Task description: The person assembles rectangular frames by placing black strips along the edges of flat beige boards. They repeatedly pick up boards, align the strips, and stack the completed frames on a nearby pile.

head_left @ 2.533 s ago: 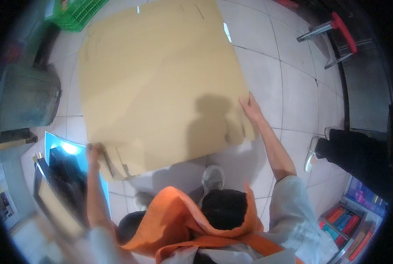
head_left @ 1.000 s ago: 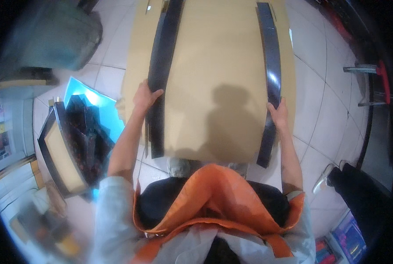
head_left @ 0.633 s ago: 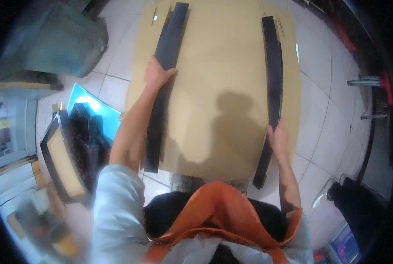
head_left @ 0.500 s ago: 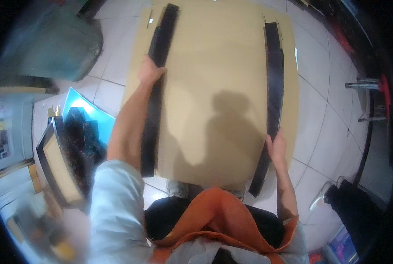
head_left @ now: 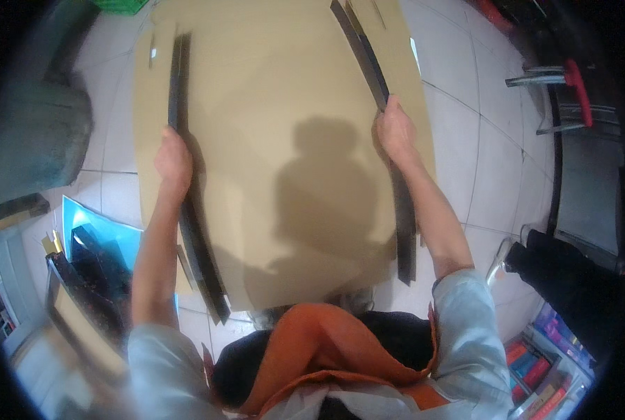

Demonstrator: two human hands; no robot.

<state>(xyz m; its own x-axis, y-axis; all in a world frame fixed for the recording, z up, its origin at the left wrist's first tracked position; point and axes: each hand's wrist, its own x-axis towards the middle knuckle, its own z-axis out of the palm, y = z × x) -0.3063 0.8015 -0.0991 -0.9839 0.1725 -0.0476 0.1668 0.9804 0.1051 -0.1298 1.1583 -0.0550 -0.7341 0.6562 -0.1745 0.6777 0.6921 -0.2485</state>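
A large tan cardboard sheet [head_left: 256, 84] is spread over the tiled floor in front of me. Along its left side runs a long dark strip [head_left: 202, 259], narrow and seemingly angled in section. My left hand [head_left: 174, 161] is closed around it partway along. A second dark strip [head_left: 360, 52] lies along the right side, and my right hand [head_left: 396, 129] grips it near its middle. The near ends of both strips reach close to the sheet's near edge. My palms hide the gripped stretches, and whether the strips are raised off the cardboard I cannot tell.
At left, a blue sheet [head_left: 109, 234] and a dark-edged frame [head_left: 81, 315] lie on the floor by a grey covered object [head_left: 32, 140]. A person's dark-clothed leg [head_left: 564, 273] is at right, below a metal-and-red stand [head_left: 571, 94]. Colourful boxes [head_left: 543, 371] sit lower right.
My right hand has gone farther forward along the right strip. My left hand has come nearer along the left one. Both strips now sit at different angles, and the whole view has shifted.
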